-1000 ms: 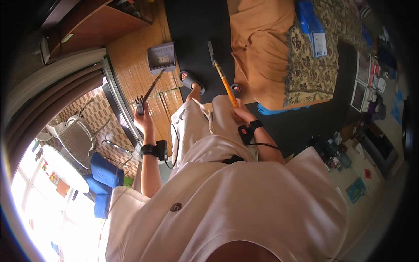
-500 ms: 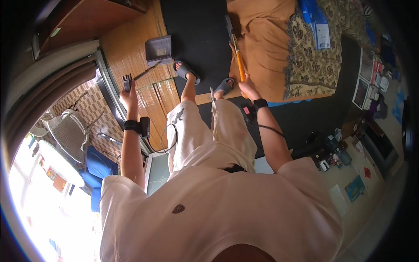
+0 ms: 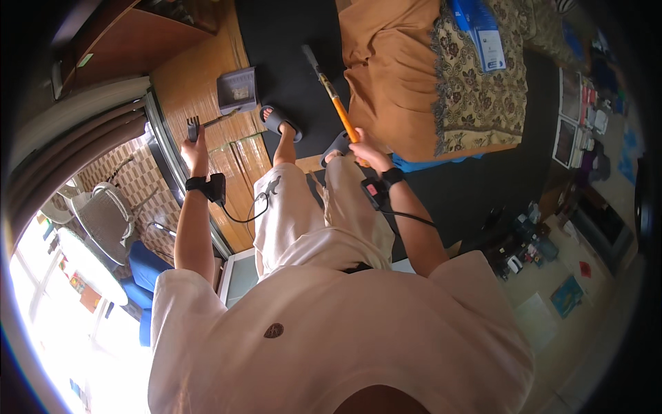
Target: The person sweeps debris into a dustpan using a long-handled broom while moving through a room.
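Observation:
My left hand [image 3: 195, 153] is closed round the top of a dark handle with a pronged end. That handle runs to a grey dustpan [image 3: 236, 91], which rests on the wood-patterned floor beside the black mat and has some light bits in it. My right hand [image 3: 370, 151] is wrapped round the orange handle of a broom [image 3: 343, 116]. The broom slants up and to the left, its narrow dark head [image 3: 309, 56] over the black mat. My fingers partly hide both handles.
A bed with an orange cover [image 3: 389, 76] stands right of the broom, a patterned cloth [image 3: 476, 103] and blue packet [image 3: 486, 41] on it. The black mat [image 3: 286, 41] lies under my sandals. At left are a door track [image 3: 183, 165] and wicker chair [image 3: 107, 214].
The broom has swung left, its head moving from the bed's edge out over the black mat. My left hand still holds the dustpan, and the whole view has shifted slightly.

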The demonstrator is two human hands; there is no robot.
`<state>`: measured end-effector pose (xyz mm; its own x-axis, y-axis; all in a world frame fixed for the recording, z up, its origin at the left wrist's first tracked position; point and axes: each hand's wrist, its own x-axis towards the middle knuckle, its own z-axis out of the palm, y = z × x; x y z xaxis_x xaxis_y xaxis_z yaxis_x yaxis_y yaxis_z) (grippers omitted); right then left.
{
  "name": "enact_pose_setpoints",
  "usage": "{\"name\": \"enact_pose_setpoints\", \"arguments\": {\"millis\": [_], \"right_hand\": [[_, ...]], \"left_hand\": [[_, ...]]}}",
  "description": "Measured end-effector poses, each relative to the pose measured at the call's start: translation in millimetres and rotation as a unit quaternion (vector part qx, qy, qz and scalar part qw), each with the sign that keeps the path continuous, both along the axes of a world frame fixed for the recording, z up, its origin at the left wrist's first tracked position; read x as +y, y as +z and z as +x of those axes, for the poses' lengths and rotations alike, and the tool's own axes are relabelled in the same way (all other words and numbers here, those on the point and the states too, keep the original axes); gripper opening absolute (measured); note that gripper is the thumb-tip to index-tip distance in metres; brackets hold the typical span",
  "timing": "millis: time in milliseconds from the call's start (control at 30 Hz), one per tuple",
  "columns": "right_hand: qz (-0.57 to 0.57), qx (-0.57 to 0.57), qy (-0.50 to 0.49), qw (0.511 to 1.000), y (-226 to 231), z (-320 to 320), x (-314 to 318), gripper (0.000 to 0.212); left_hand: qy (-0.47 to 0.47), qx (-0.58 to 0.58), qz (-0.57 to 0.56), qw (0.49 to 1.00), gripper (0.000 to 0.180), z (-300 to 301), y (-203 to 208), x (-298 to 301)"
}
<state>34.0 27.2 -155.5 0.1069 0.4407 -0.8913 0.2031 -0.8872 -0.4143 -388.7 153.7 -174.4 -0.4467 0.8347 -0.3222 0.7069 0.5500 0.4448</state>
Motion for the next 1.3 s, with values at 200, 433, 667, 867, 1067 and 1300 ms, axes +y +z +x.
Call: {"name": "enact_pose_setpoints", "arguments": {"millis": [200, 433, 667, 867, 1067, 1300], "right_hand": [[-0.046, 0.076, -0.048, 0.995, 16.3, 72.8, 30.1, 0.05], [-0.032, -0.187, 0.109, 0.976, -17.6, 61.8, 79.3, 0.05], [-0.045, -0.183, 0.147, 0.971, -62.1, 0.1, 36.2, 0.06], [-0.099, -0.106, 0.153, 0.978, -18.0, -16.7, -7.4, 0.064], [-0.11, -0.017, 0.008, 0.994, 33.1, 3.5, 16.6, 0.053], [-0.072, -0.013, -0.009, 0.997, 47.5, 34.2, 44.7, 0.047]], "left_hand": [[-0.01, -0.004, 0.013, 1.0, 0.052, 13.4, -3.3, 6.3], [-0.016, -0.03, 0.025, 0.999, 0.047, 12.1, 14.0, 26.0], [-0.022, -0.017, 0.04, 0.999, 0.051, -6.6, 11.9, 41.2], [-0.034, -0.042, -0.014, 0.998, 0.051, -7.7, 13.6, 50.7], [-0.032, -0.035, -0.032, 0.998, 0.051, -11.9, 17.5, 54.0], [-0.02, -0.055, -0.027, 0.998, 0.049, -1.1, 19.1, 48.6]]}}
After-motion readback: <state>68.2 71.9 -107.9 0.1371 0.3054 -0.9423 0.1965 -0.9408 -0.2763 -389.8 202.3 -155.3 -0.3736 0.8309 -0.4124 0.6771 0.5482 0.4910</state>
